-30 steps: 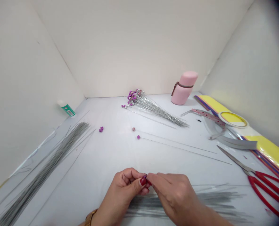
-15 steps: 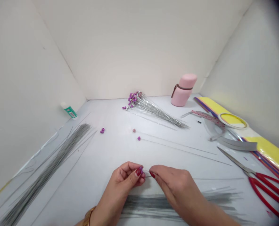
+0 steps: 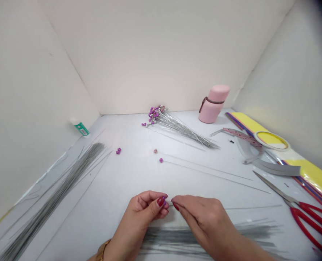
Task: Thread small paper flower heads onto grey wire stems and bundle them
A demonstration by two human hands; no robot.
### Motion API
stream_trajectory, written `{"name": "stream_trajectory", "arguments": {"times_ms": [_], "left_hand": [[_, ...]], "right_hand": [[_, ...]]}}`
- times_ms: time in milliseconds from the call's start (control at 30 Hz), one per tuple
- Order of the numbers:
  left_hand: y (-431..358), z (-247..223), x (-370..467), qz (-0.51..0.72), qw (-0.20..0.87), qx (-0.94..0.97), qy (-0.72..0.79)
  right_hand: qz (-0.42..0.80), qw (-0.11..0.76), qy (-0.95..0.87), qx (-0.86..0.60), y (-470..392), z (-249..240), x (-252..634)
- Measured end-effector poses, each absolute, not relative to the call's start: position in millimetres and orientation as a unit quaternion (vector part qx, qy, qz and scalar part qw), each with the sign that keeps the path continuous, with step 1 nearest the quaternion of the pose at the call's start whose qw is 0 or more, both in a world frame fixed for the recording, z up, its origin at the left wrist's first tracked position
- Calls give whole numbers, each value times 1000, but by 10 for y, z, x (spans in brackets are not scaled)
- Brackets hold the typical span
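Between the thumb and fingers of my left hand (image 3: pixel 148 210) is a small purple bead (image 3: pixel 164 200), mostly covered by the fingertips. My right hand (image 3: pixel 201 214) pinches a thin wire (image 3: pixel 253 208) close to the bead; its long end sticks out to the right past the hand. A bundle of grey wires (image 3: pixel 174 235) lies on the table under both wrists. Beyond my hands lie a wire with a purple bead (image 3: pixel 161 160) at its end and another with a pinkish bead (image 3: pixel 155 151). Two loose purple beads (image 3: pixel 118 150) sit farther left.
A wire bundle (image 3: pixel 65 192) lies at left near a glue tube (image 3: pixel 81 128). At the back are beaded wire stems (image 3: pixel 177 127) and a pink flask (image 3: pixel 214 105). Red-handled scissors (image 3: pixel 291 200), a tape roll (image 3: pixel 272 140) and yellow sheets (image 3: pixel 313 177) are at right.
My right hand has shifted slightly left and down, closer to the left fingertips. The gap between the hands is smaller. Both grips stay the same.
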State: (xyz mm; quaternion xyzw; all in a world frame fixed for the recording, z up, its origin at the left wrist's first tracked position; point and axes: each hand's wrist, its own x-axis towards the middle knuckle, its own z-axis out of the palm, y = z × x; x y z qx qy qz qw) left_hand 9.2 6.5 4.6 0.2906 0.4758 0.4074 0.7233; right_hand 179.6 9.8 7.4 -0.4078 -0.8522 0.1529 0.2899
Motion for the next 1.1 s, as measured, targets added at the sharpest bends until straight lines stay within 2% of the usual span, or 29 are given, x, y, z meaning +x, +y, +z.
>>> {"name": "stream_trajectory", "arguments": {"times_ms": [400,667,1100], "left_hand": [[67,87,117,401,687,351,494],[36,103,106,390,680,373,496],[16,61,89,373,673,397,500]], "right_hand": [[122,224,-885,-390,54,56,1782],[193,192,-866,-419,65,114,1775],[207,157,-872,-415,53,120,1756]]}}
